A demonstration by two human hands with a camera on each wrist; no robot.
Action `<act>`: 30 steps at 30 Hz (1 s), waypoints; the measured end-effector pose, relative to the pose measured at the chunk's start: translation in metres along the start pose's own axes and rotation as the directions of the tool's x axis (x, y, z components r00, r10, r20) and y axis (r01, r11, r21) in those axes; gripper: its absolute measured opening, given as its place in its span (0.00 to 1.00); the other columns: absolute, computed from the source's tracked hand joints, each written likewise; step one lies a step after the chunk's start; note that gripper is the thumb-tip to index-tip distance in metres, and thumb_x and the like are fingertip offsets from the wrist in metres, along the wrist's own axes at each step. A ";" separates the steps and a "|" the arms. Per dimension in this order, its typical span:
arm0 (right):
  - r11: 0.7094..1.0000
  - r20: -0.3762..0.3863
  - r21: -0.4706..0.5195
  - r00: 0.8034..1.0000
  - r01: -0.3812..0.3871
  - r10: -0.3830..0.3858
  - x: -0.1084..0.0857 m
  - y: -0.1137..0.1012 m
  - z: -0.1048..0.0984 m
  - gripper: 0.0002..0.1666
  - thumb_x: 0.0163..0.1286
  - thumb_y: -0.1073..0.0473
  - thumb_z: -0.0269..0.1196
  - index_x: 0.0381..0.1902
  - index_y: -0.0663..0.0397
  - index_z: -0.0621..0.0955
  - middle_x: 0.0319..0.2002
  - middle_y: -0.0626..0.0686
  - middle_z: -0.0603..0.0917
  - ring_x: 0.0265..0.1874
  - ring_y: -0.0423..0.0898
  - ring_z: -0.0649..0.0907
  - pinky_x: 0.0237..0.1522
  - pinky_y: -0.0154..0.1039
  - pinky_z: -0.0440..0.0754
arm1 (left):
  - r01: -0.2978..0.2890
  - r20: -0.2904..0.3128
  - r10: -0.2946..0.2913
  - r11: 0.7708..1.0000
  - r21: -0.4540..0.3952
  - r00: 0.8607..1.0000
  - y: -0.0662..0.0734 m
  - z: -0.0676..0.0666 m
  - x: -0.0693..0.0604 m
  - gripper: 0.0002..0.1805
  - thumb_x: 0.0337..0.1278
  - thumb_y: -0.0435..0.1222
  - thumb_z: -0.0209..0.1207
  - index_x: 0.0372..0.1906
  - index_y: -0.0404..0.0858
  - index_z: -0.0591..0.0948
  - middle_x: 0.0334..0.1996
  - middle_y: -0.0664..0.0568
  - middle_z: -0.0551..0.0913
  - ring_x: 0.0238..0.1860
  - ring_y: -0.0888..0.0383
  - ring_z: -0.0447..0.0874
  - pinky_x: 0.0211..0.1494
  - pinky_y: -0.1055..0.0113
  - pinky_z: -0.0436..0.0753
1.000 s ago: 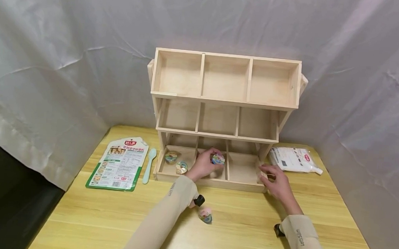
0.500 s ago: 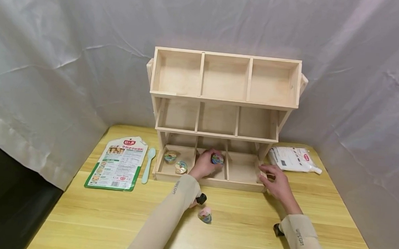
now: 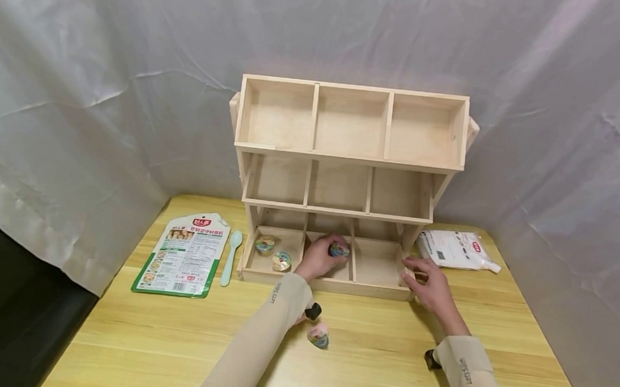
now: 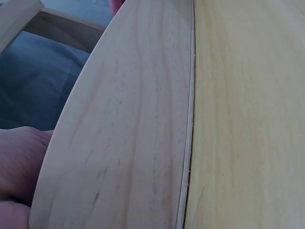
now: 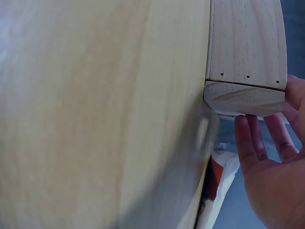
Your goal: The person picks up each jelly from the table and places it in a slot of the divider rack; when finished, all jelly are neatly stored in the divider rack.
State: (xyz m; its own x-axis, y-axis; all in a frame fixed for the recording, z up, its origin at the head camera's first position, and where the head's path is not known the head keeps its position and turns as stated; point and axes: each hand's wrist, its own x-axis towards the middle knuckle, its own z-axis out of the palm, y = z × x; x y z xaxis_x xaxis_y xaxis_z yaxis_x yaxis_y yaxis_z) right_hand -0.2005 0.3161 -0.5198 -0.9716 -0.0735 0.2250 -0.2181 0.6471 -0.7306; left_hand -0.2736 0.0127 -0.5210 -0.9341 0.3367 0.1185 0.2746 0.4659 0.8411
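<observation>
In the head view, my left hand (image 3: pixel 321 259) reaches into the bottom row's middle compartment of the wooden shelf (image 3: pixel 336 285). It pinches a jelly cup (image 3: pixel 339 250) with a colourful lid. Two similar jelly cups, one (image 3: pixel 265 245) behind the other (image 3: pixel 281 261), lie in the bottom left compartment. Another jelly cup (image 3: pixel 318 335) lies on the table, near the left wrist. My right hand (image 3: pixel 432 287) grips the shelf's lower right end; the right wrist view shows fingers against the outside of the end panel (image 5: pixel 245 98). The left wrist view shows mostly the front board (image 4: pixel 124 124), hiding the held cup.
The shelf has three tiers of three compartments. Left of it lie a green-and-white packet (image 3: pixel 183 257) and a pale green spoon (image 3: pixel 231 258) on the wooden table (image 3: pixel 385 352). A white plastic packet (image 3: pixel 457 249) lies to the right. Grey curtains (image 3: pixel 138 41) surround the table.
My left hand, with the jelly cup, has shifted slightly inside the middle compartment, and the cup's lid has tilted. The right hand keeps its place on the shelf end.
</observation>
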 end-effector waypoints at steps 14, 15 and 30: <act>1.000 0.005 -0.014 1.000 -0.006 0.006 -0.002 0.001 0.004 0.21 0.74 0.64 0.66 0.62 0.65 0.81 0.64 0.66 0.77 0.61 0.65 0.78 0.61 0.63 0.81 | 0.020 0.010 -0.021 0.998 0.059 1.000 0.002 -0.002 -0.005 0.21 0.62 0.36 0.71 0.59 0.41 0.81 0.56 0.43 0.84 0.55 0.45 0.84 0.61 0.49 0.83; 1.000 0.005 -0.016 1.000 -0.004 0.004 -0.002 0.001 0.005 0.21 0.74 0.64 0.66 0.62 0.65 0.81 0.64 0.66 0.77 0.61 0.64 0.78 0.61 0.63 0.81 | 0.021 0.010 -0.022 0.998 0.065 1.000 0.002 -0.002 -0.005 0.22 0.62 0.36 0.71 0.59 0.41 0.81 0.57 0.43 0.84 0.55 0.44 0.84 0.61 0.49 0.83; 1.000 0.003 -0.019 1.000 0.010 -0.010 0.000 0.001 0.002 0.21 0.73 0.65 0.66 0.62 0.66 0.81 0.64 0.66 0.77 0.60 0.64 0.79 0.61 0.62 0.81 | -0.026 0.073 0.005 0.959 0.284 0.997 0.039 -0.030 -0.004 0.30 0.67 0.43 0.67 0.70 0.41 0.75 0.63 0.46 0.84 0.60 0.47 0.84 0.66 0.52 0.81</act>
State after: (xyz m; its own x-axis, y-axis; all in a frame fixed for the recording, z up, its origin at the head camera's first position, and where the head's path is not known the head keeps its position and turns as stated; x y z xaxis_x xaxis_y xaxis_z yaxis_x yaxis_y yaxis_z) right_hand -0.2006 0.3156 -0.5222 -0.9696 -0.0827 0.2302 -0.2263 0.6604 -0.7160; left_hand -0.2660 0.0051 -0.4732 -0.9135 0.3982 0.0836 0.3519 0.6700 0.6537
